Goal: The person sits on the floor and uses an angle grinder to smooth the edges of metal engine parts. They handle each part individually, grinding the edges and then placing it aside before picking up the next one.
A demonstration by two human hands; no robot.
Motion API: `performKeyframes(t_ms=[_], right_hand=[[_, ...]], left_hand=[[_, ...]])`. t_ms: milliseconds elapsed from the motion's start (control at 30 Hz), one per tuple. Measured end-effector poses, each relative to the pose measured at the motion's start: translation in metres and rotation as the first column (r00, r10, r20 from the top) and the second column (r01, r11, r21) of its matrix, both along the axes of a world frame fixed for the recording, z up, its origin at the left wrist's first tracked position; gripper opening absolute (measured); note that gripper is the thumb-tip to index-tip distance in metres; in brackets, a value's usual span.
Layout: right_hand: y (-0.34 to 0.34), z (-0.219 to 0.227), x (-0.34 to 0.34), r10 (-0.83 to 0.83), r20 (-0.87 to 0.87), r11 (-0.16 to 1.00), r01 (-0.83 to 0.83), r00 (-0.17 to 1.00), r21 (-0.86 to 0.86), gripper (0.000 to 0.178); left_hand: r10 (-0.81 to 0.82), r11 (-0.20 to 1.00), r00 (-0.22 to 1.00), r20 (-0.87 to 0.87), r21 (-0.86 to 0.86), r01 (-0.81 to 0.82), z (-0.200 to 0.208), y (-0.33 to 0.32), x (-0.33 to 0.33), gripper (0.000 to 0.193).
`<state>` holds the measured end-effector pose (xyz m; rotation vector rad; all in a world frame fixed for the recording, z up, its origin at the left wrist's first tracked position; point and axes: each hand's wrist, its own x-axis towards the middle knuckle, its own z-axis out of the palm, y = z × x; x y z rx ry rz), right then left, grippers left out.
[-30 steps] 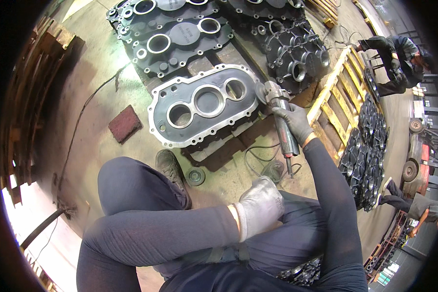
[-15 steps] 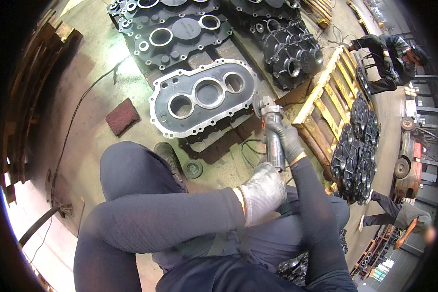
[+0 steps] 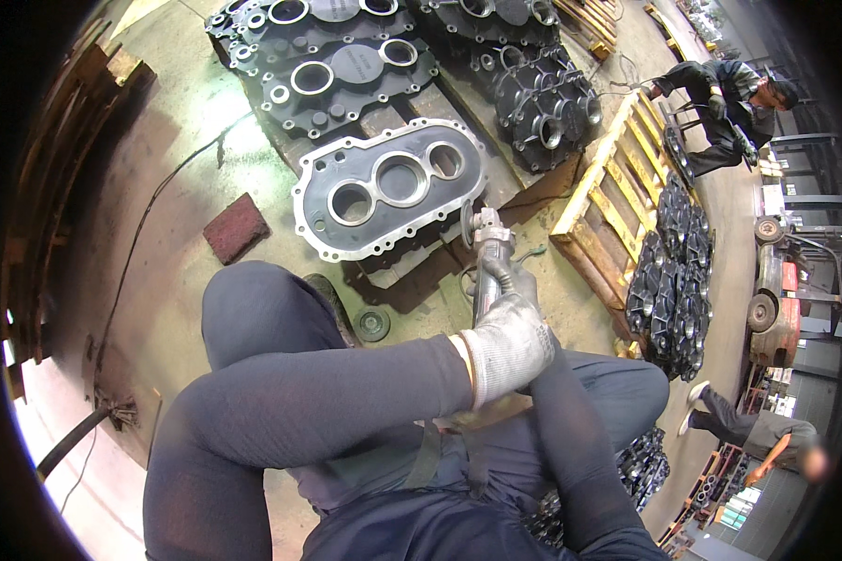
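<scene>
My left hand (image 3: 513, 344), in a pale work glove, closes round the rear of an angle grinder (image 3: 492, 254). My right hand (image 3: 519, 283), in a darker grey glove, grips the tool's body just ahead of it. The grinder points away from me, its disc (image 3: 468, 224) standing on edge at the near right rim of a metal cover (image 3: 320, 192). Whether disc and rim touch, I cannot tell. This cover is black inside, with a bright flange, bolt holes and three large ringed openings. It lies flat on wooden supports.
More black castings (image 3: 355, 70) lie beyond the cover, others (image 3: 543, 107) to their right. A yellow pallet (image 3: 608, 210) stands right, beside stacked castings (image 3: 674, 280). A brown abrasive pad (image 3: 236, 228) and round disc (image 3: 371, 324) lie on the floor. Two people (image 3: 730, 107) and a forklift (image 3: 776, 299) are farther right.
Both hands have moved left with the grinder, and its disc has shifted left and slightly down along the cover's rim. The right forearm has swung inward. The view has shifted slightly.
</scene>
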<state>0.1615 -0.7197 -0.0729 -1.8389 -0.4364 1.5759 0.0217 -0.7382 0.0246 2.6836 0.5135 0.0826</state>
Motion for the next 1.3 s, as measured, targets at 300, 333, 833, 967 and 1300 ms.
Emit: performKeyframes(t_ms=[300,333,833,967,1300], right_hand=[[-0.025,0.041,-0.052,-0.086,-0.010,0.994,0.085,0.996,-0.069,0.042],[-0.024,0.046,-0.053,-0.107,-0.027,0.993,0.105,0.994,-0.049,0.043],[-0.017,0.052,-0.074,-0.153,0.113,0.977,0.168,0.982,-0.132,0.045],[-0.028,0.042,-0.051,-0.120,0.051,0.991,0.123,0.991,-0.060,0.052],[0.010,0.074,0.077,0.012,-0.048,0.947,0.004,0.999,0.320,0.066]], left_hand=[[0.018,1.000,1.000,0.020,0.011,-0.019,-0.024,-0.002,0.004,0.032],[0.016,1.000,1.000,0.024,0.007,-0.016,-0.021,-0.002,0.004,0.031],[0.082,0.995,0.996,0.024,-0.052,-0.081,0.015,0.006,-0.029,0.022],[0.099,0.986,0.993,0.069,-0.141,-0.088,0.005,0.006,-0.013,0.020],[0.149,0.981,0.963,0.226,-0.158,-0.115,0.039,0.050,-0.031,0.016]])
